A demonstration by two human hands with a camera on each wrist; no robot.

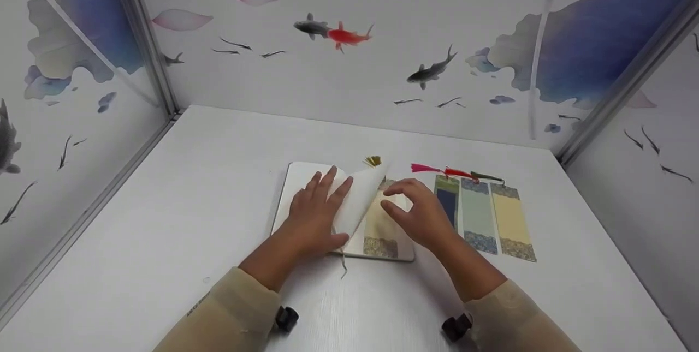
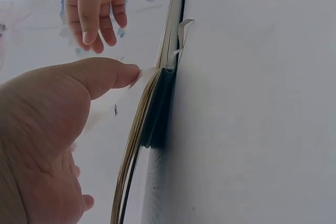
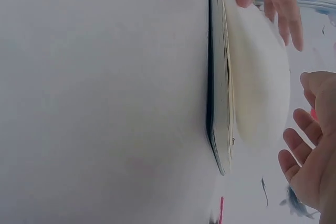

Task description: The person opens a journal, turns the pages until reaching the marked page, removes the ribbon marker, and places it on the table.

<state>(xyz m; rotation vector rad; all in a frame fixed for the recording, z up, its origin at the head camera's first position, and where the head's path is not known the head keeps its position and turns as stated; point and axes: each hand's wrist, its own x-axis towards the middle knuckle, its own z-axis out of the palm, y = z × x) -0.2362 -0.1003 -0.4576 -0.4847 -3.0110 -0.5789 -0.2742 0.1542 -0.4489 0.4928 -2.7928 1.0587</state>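
Observation:
An open notebook (image 1: 282, 199) lies on the white table, with a page (image 1: 361, 194) rising in a curve from its middle. My left hand (image 1: 312, 221) spreads its fingers over the left side, the thumb at the base of that page near the spine (image 2: 159, 108). On the right-hand page lies a beige bookmark (image 1: 380, 226) with a patterned lower band; a gold tassel (image 1: 372, 161) shows past the top edge. My right hand (image 1: 423, 213) hovers by the notebook's right side, fingers bent loosely with nothing between them. Its nearest neighbour is the raised page (image 3: 262, 77).
To the right lie a dark blue bookmark (image 1: 448, 202), a grey-green one (image 1: 479, 215) and a yellow one (image 1: 512, 215), with pink, red and green tassels (image 1: 426, 168) above. A thin ribbon (image 1: 344, 269) hangs from the notebook's near edge. Painted panels (image 1: 349, 84) enclose the table.

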